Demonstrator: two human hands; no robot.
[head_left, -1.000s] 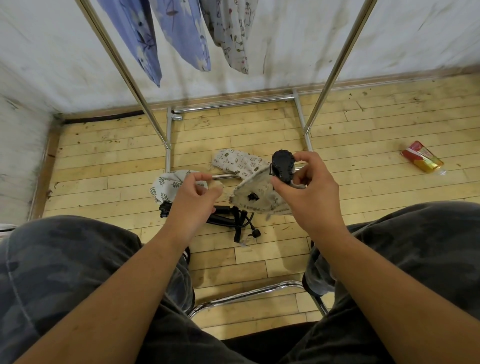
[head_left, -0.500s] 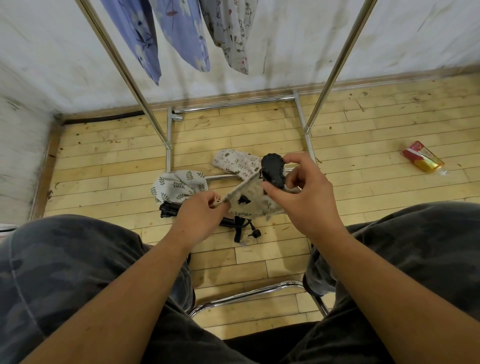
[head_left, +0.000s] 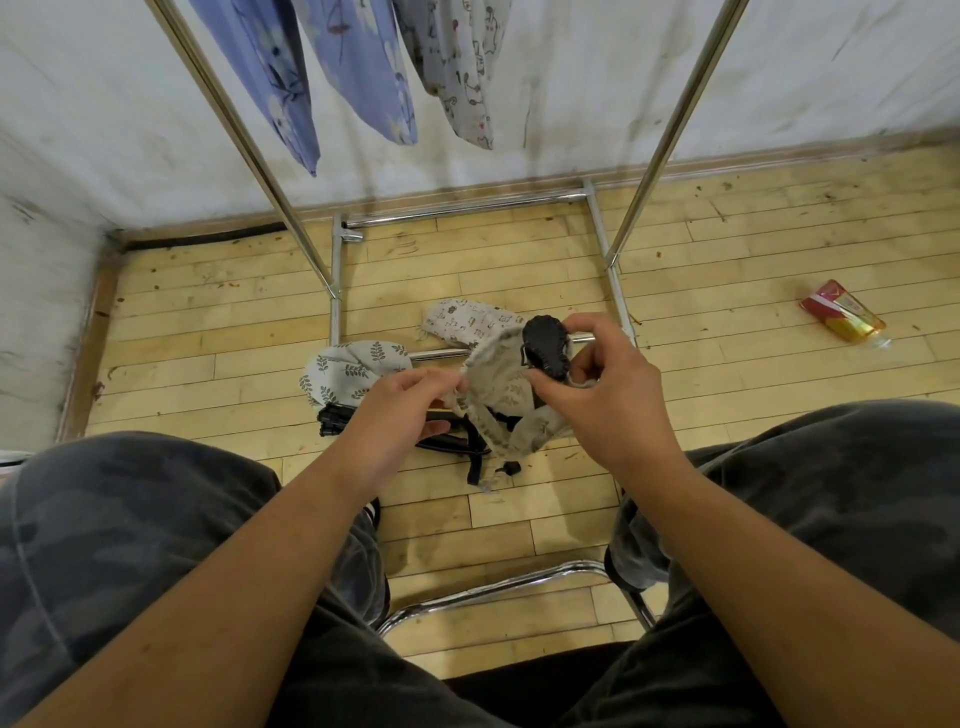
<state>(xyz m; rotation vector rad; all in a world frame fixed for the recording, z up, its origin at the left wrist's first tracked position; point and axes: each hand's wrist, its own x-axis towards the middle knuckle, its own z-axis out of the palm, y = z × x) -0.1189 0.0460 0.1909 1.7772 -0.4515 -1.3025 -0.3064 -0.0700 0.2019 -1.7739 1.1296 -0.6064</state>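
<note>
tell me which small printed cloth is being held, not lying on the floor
The beige cloth, held by the left hand and right hand; the leaf-print cloth and the figure-print cloth lie on the floor.

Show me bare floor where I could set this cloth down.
Free: floorboards left of the rack base, up to the wall; also between rack base and red packet. Crowded under the held cloth: leaf-print cloth, black clips.

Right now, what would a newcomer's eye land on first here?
The two hands at centre: the right hand grips a black clip at the top of a pale printed cloth, whose edge the left hand pinches. Above, blue floral cloths hang from the metal rack. A red and gold packet lies on the floor at right.
</note>
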